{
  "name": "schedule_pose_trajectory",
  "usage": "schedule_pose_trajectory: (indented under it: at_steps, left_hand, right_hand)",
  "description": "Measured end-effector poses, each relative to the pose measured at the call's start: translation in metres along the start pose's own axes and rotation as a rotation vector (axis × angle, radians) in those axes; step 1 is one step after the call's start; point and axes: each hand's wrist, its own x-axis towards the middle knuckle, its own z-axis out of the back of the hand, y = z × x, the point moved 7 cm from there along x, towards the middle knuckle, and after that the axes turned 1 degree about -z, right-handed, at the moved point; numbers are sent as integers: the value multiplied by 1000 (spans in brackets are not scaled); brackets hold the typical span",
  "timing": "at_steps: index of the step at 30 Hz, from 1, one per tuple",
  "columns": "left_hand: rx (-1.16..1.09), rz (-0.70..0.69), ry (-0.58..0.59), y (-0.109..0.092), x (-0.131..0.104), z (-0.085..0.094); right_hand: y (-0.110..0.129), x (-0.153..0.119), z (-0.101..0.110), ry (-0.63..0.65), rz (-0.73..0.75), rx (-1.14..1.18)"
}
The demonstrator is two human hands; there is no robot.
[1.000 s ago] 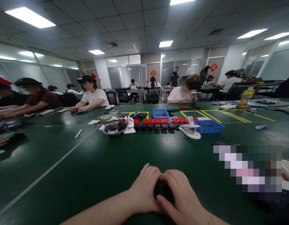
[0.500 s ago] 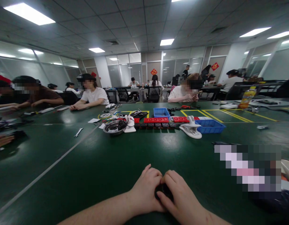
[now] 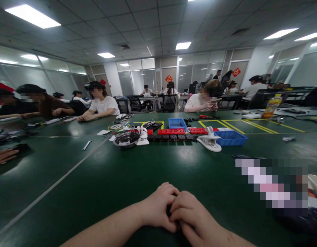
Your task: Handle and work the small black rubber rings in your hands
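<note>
Close to me at the green table's near side, my left hand (image 3: pixel 157 205) and my right hand (image 3: pixel 194 213) meet. Between them a small dark object (image 3: pixel 169 209) shows as a sliver; the fingers cover nearly all of it, and its kind cannot be made out. My left hand curls around its left side. From the right, my right hand's bent fingers lie across it and touch the left hand. Both hands are closed.
Mid-table are red and black power strips (image 3: pixel 171 131), a white clamp (image 3: pixel 209 141), blue baskets (image 3: pixel 230 138), a metal bowl (image 3: pixel 125 141) of cables and a wrench (image 3: pixel 86 145). A dark plastic bag (image 3: pixel 297 223) lies right. Several people sit around.
My right hand's fingers have closed further over the dark object, which showed as a rounded black shape before and is mostly hidden now. My left fingers have drawn in a little.
</note>
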Motion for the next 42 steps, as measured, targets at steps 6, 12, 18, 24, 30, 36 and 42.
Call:
schedule_pose_trajectory:
  at_steps: [6,12,18,24,30,36,42]
  left_hand:
    - [-18,22,16,3,-1,-4]
    - [11,35,24,1,-2,-4]
    - [-11,69,-44,-3,-1,2]
    - [39,156,-77,0,-1,3]
    - [33,232,-120,4,-1,6]
    - [33,210,-130,9,-1,8]
    - [21,43,-67,7,2,5]
  right_hand:
    - [8,0,-1,-7,132,21]
    - [4,-3,5,-59,63,-60]
    - [-25,-7,4,-171,-282,-209]
    - [-41,-6,-4,-98,-423,-273]
    - [-45,-6,-2,-103,-456,-232]
    - [-35,-3,5,-134,-270,-31]
    - [-13,1,4,-103,-22,74]
